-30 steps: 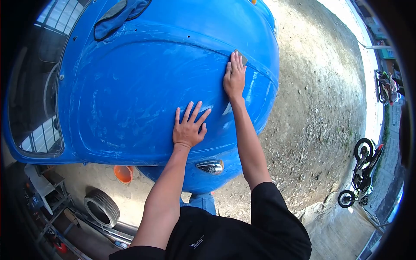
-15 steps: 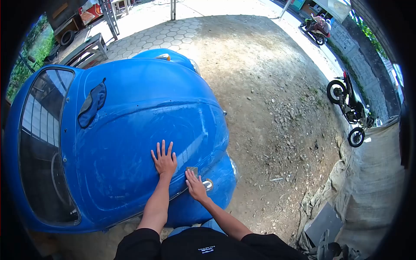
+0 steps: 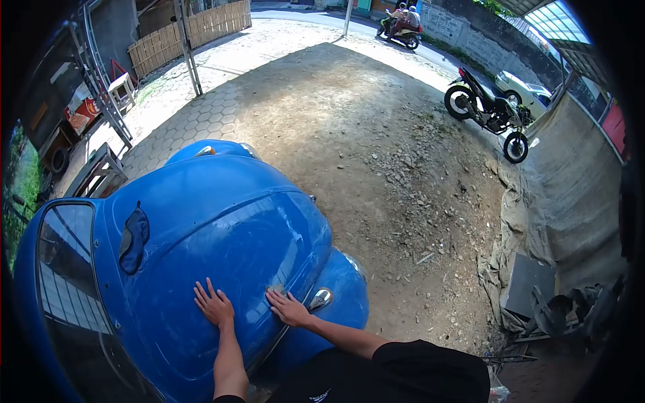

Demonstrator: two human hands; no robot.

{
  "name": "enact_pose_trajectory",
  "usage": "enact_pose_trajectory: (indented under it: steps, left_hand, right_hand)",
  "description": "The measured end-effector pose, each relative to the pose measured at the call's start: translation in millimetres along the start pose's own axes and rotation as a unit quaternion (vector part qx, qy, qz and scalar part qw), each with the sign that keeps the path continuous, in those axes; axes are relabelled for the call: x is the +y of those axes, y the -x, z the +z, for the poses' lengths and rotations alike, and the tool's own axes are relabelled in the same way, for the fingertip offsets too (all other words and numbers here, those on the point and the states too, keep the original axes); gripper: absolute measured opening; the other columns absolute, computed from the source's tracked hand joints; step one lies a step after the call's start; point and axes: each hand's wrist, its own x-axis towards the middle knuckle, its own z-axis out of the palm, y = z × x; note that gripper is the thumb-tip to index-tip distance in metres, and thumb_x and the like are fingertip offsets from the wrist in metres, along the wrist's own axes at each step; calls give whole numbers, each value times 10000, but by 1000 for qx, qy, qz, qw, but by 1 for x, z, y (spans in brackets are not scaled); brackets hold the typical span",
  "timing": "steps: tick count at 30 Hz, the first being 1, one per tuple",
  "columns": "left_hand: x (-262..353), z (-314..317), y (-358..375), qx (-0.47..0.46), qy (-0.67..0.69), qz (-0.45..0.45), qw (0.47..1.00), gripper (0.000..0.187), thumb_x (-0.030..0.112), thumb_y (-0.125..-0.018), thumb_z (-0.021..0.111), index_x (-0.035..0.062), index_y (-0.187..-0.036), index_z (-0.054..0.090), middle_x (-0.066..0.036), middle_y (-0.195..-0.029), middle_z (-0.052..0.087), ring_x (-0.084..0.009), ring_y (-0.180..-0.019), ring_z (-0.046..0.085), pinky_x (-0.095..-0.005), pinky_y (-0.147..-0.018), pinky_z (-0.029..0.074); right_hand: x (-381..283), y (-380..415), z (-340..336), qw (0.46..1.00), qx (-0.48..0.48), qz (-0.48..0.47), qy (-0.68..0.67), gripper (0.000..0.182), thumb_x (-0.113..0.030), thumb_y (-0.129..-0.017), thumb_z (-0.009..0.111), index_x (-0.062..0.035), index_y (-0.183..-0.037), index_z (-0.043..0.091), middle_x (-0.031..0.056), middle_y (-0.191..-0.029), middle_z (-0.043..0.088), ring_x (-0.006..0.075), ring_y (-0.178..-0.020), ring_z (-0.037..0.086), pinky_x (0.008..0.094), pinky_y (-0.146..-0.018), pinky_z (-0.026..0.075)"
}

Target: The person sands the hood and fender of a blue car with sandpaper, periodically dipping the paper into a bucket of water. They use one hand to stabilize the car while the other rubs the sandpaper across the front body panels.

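Under both my hands is the curved hood of a blue car (image 3: 222, 245), its paint marked with pale scuffs and dull patches. My left hand (image 3: 216, 310) lies flat on the hood with its fingers spread, holding nothing. To the right, near the hood's lower edge, my right hand (image 3: 289, 309) presses a small grey piece of sandpaper (image 3: 276, 289) against the paint. The fingers cover part of the sandpaper. Just beside that hand, a chrome-rimmed lamp (image 3: 321, 298) sits on the fender. A dark blue cloth item (image 3: 134, 240) rests near the windshield (image 3: 67, 269).
A parked motorcycle (image 3: 485, 111) stands beyond the gravelly ground (image 3: 403, 201). People ride another motorcycle (image 3: 401, 30) along the road. A tarp (image 3: 571, 174) hangs at the right, near a grey panel (image 3: 529, 285). A wooden bench (image 3: 97, 176) is at the left.
The view has tilted up and turned, showing more of the road. My right hand has moved with the sandpaper from the hood's edge further onto the hood. The left hand stays flat.
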Motion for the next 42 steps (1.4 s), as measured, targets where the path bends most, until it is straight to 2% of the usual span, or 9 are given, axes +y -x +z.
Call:
enact_pose_trajectory:
  steps: [13, 24, 28, 30, 32, 34, 36, 40, 42]
  left_hand:
    - [-4, 9, -3, -2, 26, -50, 998, 532, 292, -1022, 419, 310, -1552, 453, -74, -1655, 347, -301, -1531, 300, -518, -1256, 209]
    - [-2, 10, -7, -11, 38, -62, 997, 552, 298, -1012, 434, 358, -1561, 431, -46, -1662, 339, -285, -1529, 307, -511, -1261, 201]
    - [-4, 10, -3, -21, 32, -68, 997, 556, 304, -1000, 443, 364, -1553, 442, -49, -1653, 353, -284, -1529, 304, -505, -1267, 198]
    - [-3, 11, -2, -24, 25, -68, 997, 553, 308, -997, 443, 364, -1548, 449, -50, -1648, 360, -284, -1527, 306, -501, -1269, 197]
    - [-2, 11, -3, -22, 16, -69, 997, 549, 313, -1000, 431, 367, -1547, 449, -44, -1647, 363, -280, -1527, 306, -497, -1272, 195]
    - [1, 12, 0, -22, 24, -70, 997, 543, 313, -1005, 423, 374, -1543, 453, -35, -1646, 364, -272, -1526, 309, -501, -1272, 196]
    - [-3, 15, -2, -14, 34, -72, 997, 541, 315, -1005, 423, 377, -1542, 454, -32, -1647, 363, -267, -1526, 309, -505, -1271, 197]
    - [-4, 13, -2, -17, 30, -72, 997, 550, 324, -1004, 450, 392, -1550, 434, -23, -1650, 361, -260, -1523, 316, -499, -1266, 216]
    - [-3, 13, 0, -21, 25, -76, 997, 559, 318, -997, 458, 393, -1551, 432, -23, -1646, 368, -260, -1519, 325, -502, -1263, 224]
  right_hand:
    - [-23, -328, -53, 987, 152, -55, 17, 532, -308, -1095, 376, -116, -1591, 358, 81, -1657, 341, 262, -1538, 295, 556, -1236, 223]
    - [-1, -237, -68, 984, 56, -165, 34, 483, -287, -1097, 390, -159, -1560, 444, 77, -1628, 400, 281, -1507, 364, 558, -1253, 137]
    - [76, -330, -72, 975, 215, 26, -57, 493, -306, -1112, 351, -137, -1569, 428, 90, -1647, 366, 291, -1538, 301, 586, -1243, 112]
    - [33, -333, -69, 974, 205, -29, -89, 485, -294, -1112, 352, -123, -1557, 440, 92, -1632, 390, 291, -1528, 318, 560, -1250, 142]
    - [-13, -311, -76, 971, 30, -220, -90, 467, -286, -1111, 372, -118, -1537, 465, 100, -1609, 422, 303, -1522, 325, 517, -1257, 182]
    - [-10, -314, -91, 958, -27, -267, -103, 448, -275, -1111, 378, -132, -1522, 484, 84, -1597, 442, 288, -1514, 342, 520, -1252, 205]
    - [15, -328, -111, 963, -5, -270, -10, 438, -270, -1111, 380, -151, -1517, 495, 66, -1588, 458, 268, -1505, 360, 526, -1247, 220]
    - [42, -336, -85, 972, 132, -166, -99, 422, -275, -1110, 395, -138, -1477, 552, 74, -1567, 490, 288, -1502, 371, 517, -1251, 190]
    - [2, -334, -81, 966, 80, -212, -121, 419, -272, -1108, 400, -116, -1459, 567, 88, -1564, 490, 303, -1500, 370, 520, -1251, 192]
